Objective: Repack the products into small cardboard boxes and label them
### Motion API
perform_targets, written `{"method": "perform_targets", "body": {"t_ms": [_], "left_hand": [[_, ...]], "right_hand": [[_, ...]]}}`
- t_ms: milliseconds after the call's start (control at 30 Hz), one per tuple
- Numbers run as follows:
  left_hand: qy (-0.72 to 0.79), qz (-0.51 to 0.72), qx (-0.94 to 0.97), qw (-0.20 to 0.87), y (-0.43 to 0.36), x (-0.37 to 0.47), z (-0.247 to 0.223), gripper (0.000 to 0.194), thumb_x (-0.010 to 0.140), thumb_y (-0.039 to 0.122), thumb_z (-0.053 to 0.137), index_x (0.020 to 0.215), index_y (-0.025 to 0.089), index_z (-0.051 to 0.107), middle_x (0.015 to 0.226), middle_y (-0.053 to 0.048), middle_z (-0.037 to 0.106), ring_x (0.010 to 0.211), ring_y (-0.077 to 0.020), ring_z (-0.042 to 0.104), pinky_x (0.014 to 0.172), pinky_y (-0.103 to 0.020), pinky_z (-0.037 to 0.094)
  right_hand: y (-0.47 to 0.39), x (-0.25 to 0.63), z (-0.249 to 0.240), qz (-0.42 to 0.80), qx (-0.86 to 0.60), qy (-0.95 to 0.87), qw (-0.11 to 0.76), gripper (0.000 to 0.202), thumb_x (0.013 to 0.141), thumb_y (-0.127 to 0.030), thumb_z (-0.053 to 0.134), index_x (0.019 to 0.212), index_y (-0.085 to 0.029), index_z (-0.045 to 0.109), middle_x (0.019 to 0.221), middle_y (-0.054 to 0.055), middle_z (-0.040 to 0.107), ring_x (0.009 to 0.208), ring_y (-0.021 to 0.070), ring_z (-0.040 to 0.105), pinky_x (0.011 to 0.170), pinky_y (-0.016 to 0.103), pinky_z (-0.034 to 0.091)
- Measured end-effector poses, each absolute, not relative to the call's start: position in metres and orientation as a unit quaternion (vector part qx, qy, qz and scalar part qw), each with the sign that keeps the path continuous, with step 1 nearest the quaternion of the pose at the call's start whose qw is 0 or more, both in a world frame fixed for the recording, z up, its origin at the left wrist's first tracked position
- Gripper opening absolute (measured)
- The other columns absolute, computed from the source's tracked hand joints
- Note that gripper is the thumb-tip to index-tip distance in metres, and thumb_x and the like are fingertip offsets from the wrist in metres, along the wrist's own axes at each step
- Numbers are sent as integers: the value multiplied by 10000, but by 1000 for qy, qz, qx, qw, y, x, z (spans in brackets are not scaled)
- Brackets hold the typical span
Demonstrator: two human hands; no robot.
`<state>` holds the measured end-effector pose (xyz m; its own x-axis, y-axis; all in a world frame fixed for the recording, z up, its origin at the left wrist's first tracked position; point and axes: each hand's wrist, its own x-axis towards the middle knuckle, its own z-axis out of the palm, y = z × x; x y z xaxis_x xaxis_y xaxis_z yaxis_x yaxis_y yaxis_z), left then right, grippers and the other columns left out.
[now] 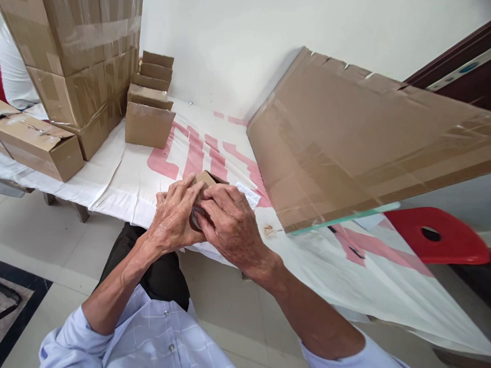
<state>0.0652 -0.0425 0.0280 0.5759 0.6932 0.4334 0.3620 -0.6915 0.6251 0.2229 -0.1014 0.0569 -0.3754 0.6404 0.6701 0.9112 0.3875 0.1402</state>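
A small brown cardboard box (208, 178) is between my hands at the table's front edge, mostly covered by fingers. My left hand (176, 212) wraps around its left side, thumb low and fingers over the top. My right hand (233, 219) is closed against the box's right side, its fingers bent inward and its thumb near the left palm. Between the palms shows a dark, rounded thing (195, 218); I cannot make out its kind. A printed white slip (248, 195) lies on the cloth just beyond my right hand.
Open-flapped cartons (150, 123) stand behind my hands, beside a tall taped stack (85, 87). Closed cartons (38, 140) line the left edge. A large cardboard sheet (340, 143) leans at right, above a red stool (440, 236). A person's white sleeve (16, 68) shows far left.
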Motion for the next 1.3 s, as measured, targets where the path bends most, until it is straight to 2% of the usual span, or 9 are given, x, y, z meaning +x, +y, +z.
{"method": "perform_targets", "body": {"t_ms": [333, 667, 900, 1133, 1300], "left_hand": [[317, 348, 855, 219, -47, 65, 28, 818, 783, 319, 742, 1551, 187, 492, 1694, -247, 455, 1510, -450, 476, 1088, -624, 483], [317, 352, 856, 207, -46, 66, 28, 812, 774, 282, 750, 1543, 186, 508, 1674, -243, 480, 1488, -436, 505, 1075, -588, 498], [320, 352, 855, 205, -47, 66, 27, 806, 777, 288, 730, 1541, 171, 501, 1681, -250, 472, 1487, -438, 507, 1066, -591, 497], [318, 356, 856, 200, -48, 67, 28, 792, 764, 239, 718, 1526, 179, 515, 1663, -247, 492, 1454, -433, 533, 1054, -579, 503], [315, 365, 854, 193, -48, 65, 26, 781, 769, 234, 705, 1523, 168, 509, 1651, -251, 501, 1472, -415, 531, 1068, -563, 495]], "right_hand": [[-101, 222, 56, -247, -510, -780, 267, 192, 1025, -117, 559, 1059, -205, 726, 1063, 131, 718, 1068, 294, 615, 947, 465, 567], [-101, 221, 56, -276, -487, -784, 269, 183, 1017, -81, 589, 951, -209, 701, 1000, 112, 734, 994, 274, 621, 892, 432, 579], [-101, 224, 56, -268, -489, -789, 257, 180, 1023, -103, 584, 1030, -216, 723, 1046, 115, 735, 1034, 280, 632, 921, 441, 589], [-102, 222, 59, -293, -474, -790, 257, 172, 1001, -70, 598, 943, -199, 695, 1016, 121, 737, 1010, 278, 623, 894, 421, 586], [-102, 224, 58, -254, -477, -799, 264, 189, 995, -62, 578, 953, -207, 691, 1025, 121, 721, 1020, 279, 612, 901, 431, 579]]}}
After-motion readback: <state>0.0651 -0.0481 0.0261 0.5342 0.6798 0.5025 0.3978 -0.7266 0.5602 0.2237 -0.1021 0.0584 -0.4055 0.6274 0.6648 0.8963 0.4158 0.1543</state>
